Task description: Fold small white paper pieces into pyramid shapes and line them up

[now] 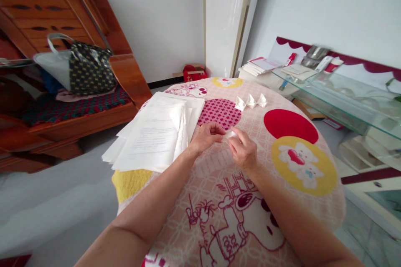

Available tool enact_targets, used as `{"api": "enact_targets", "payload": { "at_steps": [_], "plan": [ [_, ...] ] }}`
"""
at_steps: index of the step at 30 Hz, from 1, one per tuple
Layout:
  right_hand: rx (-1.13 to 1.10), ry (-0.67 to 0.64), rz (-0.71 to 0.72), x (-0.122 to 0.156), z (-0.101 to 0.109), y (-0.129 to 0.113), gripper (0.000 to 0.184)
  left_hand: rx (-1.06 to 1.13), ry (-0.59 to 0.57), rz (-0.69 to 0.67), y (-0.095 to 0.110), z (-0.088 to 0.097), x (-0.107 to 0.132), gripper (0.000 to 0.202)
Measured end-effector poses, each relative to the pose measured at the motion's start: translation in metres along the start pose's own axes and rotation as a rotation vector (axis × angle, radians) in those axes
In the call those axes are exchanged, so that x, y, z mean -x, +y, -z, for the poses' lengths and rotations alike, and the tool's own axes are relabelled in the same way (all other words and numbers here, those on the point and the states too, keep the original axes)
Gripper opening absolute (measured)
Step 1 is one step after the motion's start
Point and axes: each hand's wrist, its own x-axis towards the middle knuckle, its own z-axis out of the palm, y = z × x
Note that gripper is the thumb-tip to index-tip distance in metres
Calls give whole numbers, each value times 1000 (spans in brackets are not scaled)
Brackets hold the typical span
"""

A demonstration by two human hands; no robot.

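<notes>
A small piece of white folded paper (230, 134) is between my two hands, above the middle of the patterned tablecloth. My right hand (244, 149) pinches it between thumb and fingers. My left hand (208, 137) has its fingers curled together at the paper's left end, and the fingers partly cover the grip. Beyond my hands, three small white folded-paper shapes (250, 101) with pointed tips stand in a row. To the left of my left hand lies a stack of printed paper sheets (150, 133), its top sheet creased along the right side.
The round table wears a cloth (200, 192) printed with cartoon animals and coloured circles. A glass-topped cabinet (344, 104) stands at the right with papers and cups on it. On the left, a wooden bench (125, 75) carries a dark patterned bag (90, 69).
</notes>
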Motion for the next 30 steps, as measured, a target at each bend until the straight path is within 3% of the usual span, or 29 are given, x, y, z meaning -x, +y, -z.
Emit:
{"api": "enact_targets", "payload": {
  "at_steps": [4, 10, 17, 24, 30],
  "plan": [
    [-23, 6, -9, 1, 0, -1, 23, -172, 41, -18, 1, -8, 4, 21],
    [-166, -11, -146, 3, -2, 3, 22, -383, -6, -61, 2, -9, 7, 21],
    [-392, -166, -309, 5, -3, 14, 18, -592, -103, -71, 4, -2, 6, 33],
    [-510, -241, -361, 3, -4, 12, 17, -653, -164, -154, 1, -2, 5, 48],
    [-529, -250, -369, 2, -3, 11, 15, -830, -131, -161, -1, -9, 6, 34]
  ]
}}
